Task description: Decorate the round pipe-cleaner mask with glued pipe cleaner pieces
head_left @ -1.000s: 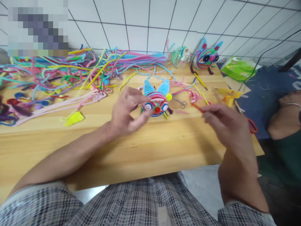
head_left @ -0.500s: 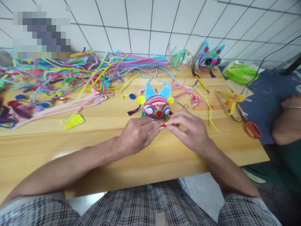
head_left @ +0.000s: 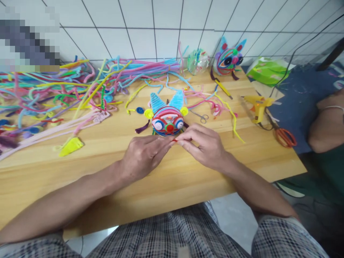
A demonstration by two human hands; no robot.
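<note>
Between the fingertips of my left hand [head_left: 145, 154] and my right hand [head_left: 202, 145] is a small red piece of pipe cleaner [head_left: 174, 141]. Both hands pinch it from either side, so most of it is hidden. Just behind them on the table stands a colourful animal head [head_left: 168, 118] made of coiled pipe cleaners. It has striped blue pointed ears, yellow discs at the sides, white and blue eyes and a red nose ringed in green. A dark purple tassel [head_left: 142, 127] hangs at its left side.
Pipe cleaners [head_left: 88, 82] lie heaped at the back left, with a yellow piece [head_left: 71, 146] nearer. Small scissors [head_left: 201, 116], a yellow cutter [head_left: 223, 89], a glue gun [head_left: 258, 107] and orange-handled scissors [head_left: 286, 138] lie rightward. A second head [head_left: 228, 61] stands behind. Another person's arm [head_left: 328, 122] is at right.
The view has shifted a little to the right, so the things on the table appear further left. Both hands keep pinching the red piece in front of the animal head.
</note>
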